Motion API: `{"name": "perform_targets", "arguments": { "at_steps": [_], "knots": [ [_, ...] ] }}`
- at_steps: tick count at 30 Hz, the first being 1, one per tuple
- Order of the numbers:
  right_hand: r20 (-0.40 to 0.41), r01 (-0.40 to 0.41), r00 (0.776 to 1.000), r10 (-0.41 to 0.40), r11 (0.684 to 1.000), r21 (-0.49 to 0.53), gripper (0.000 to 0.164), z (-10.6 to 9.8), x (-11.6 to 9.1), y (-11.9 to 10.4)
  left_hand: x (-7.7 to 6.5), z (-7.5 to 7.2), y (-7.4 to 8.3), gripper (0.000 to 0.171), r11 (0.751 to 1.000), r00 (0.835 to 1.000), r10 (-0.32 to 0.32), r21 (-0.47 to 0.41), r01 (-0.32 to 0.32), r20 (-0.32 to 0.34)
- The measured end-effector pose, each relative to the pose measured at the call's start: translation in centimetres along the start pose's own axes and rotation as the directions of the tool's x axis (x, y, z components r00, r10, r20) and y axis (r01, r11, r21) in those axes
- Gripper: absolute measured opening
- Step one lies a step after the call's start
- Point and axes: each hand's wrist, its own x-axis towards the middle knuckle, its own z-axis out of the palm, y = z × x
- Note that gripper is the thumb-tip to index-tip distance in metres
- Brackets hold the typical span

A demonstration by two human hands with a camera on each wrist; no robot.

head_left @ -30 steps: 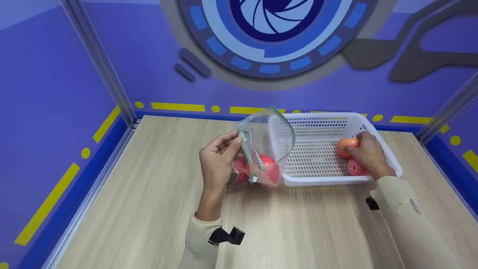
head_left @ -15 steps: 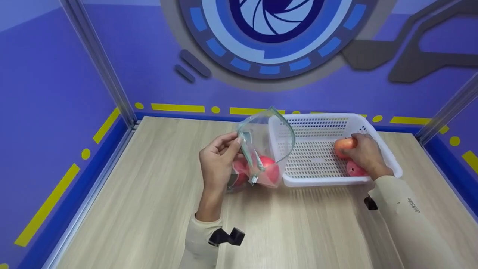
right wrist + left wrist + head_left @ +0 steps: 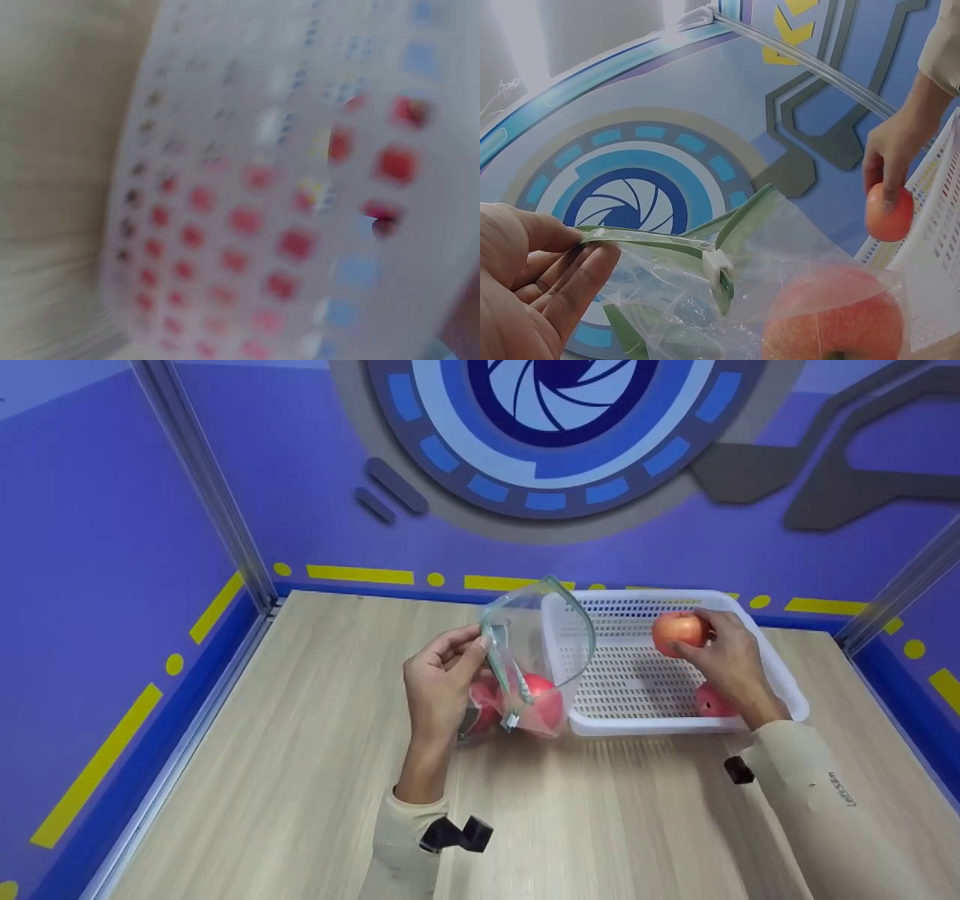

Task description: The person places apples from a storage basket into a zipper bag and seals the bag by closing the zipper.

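My left hand (image 3: 442, 679) pinches the green-edged rim of a clear zip bag (image 3: 574, 660) between thumb and fingers. The bag's mouth gapes, and its white slider (image 3: 716, 264) shows in the left wrist view. Red apples lie inside, one of them a large apple (image 3: 832, 322) near the bag's side. Over the white basket (image 3: 799, 712), my right hand (image 3: 731, 656) grips an orange-red apple (image 3: 677, 631) from its right side. Below that hand a pinkish-red fruit (image 3: 712, 701) sits in the basket's near right corner, partly hidden by the wrist.
The slotted basket stands right of the bag on the wooden table (image 3: 315, 780). Blue printed panels (image 3: 480, 540) close off the back and sides, with a metal post (image 3: 202, 480) at the left corner. The right wrist view is mostly the blurred basket wall (image 3: 225, 187).
My right hand has lifted the orange-red apple up and leftward, away from the pinkish-red fruit in the basket. The left hand and the bag stay nearly where they were.
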Motion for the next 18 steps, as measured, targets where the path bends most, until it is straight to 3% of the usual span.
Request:
{"name": "perform_targets", "arguments": {
  "at_steps": [3, 9, 18],
  "knots": [
    [-0.056, 0.084, 0.995, -0.082, 0.996, 0.03, 0.062, 0.1, 0.0, -1.6, 0.0, -0.1, 0.0, 0.02, 1.0, 1.0, -0.003, -0.002, 0.003, -0.006],
    [-0.143, 0.183, 0.976, -0.164, 0.974, 0.133, 0.065, 0.0, -0.8, -4.9, -0.1, -0.1, 0.2, 0.019, 1.0, 1.0, -0.008, 0.015, 0.008, -0.007],
    [-0.261, 0.356, 0.923, -0.283, 0.885, 0.301, 0.068, -0.4, -2.6, -10.1, 0.0, 0.0, 0.2, 0.019, 1.0, 1.0, -0.006, 0.018, 0.006, 0.002]
  ]
}}
